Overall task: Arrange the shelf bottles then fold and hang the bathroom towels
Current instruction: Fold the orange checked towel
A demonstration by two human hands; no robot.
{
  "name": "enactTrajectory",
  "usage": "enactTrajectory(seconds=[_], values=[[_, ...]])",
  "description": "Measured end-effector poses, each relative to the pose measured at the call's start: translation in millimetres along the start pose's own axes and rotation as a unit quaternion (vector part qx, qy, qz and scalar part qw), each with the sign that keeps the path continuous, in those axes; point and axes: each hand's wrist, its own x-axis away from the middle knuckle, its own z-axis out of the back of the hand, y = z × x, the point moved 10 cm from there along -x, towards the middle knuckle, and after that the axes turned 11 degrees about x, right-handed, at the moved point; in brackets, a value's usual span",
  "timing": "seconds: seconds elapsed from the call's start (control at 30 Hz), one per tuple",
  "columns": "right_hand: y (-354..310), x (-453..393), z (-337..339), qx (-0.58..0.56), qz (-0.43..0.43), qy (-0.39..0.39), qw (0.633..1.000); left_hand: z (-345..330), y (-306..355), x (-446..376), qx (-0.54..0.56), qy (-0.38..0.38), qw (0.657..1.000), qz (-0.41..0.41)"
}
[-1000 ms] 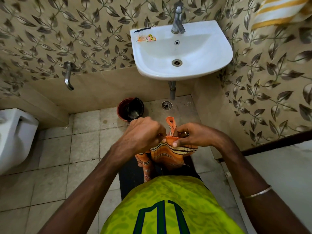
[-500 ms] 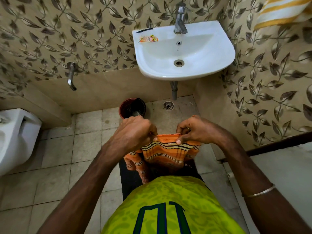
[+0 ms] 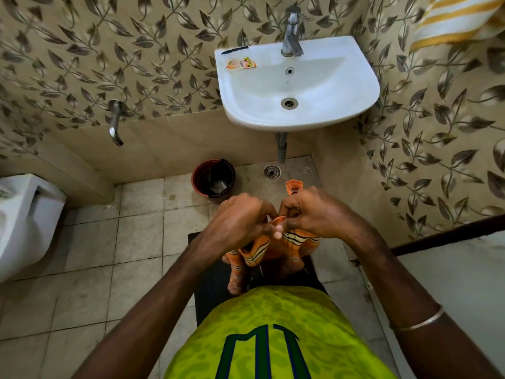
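Orange cloth towel (image 3: 287,244) with black and cream stripes. White towel with yellow stripes (image 3: 453,20) at upper right. Glossy white ceramic basin (image 3: 328,105). Beige wall tiles printed with dark brown leaves (image 3: 82,64). Reddish-brown round bucket (image 3: 200,176), black lining. Lime-green patterned shirt (image 3: 273,318) with navy marking.

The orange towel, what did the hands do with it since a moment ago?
Half a second ago both hands held the orange striped towel stretched flat between them. Now the left hand and right hand have come together, bunching it, with one end poking up behind the right hand. Both hands keep gripping it. The sink and the bin stayed put.
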Motion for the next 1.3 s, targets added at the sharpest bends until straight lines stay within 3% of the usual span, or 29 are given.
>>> enactTrajectory(seconds=[0.13,0.27,0.53,0.8,1.03,1.17,1.3], values=[[16,5,-11,-0.061,-0.022,-0.056,0.996,7,2,1,-0.023,0.031,0.999,-0.011],[30,10,-24,-0.052,-0.022,-0.113,0.992,15,1,2,0.001,0.034,0.999,-0.002],[45,13,-16,-0.095,-0.034,-0.077,0.992,25,-10,9,0.007,0.034,0.999,0.025],[34,10,3,-0.075,-0.029,0.011,0.997,29,-22,11,-0.051,0.031,0.996,0.066],[12,6,0,-0.04,0.008,0.006,0.999,-2,-8,1,-0.014,-0.011,1.0,0.005],[9,5,-1,-0.04,0.013,0.004,0.999,-2,4,-4,-0.014,0.02,0.999,-0.032],[22,8,-12,-0.077,-0.004,-0.052,0.996,4,5,-5,-0.052,0.028,0.998,-0.037]])
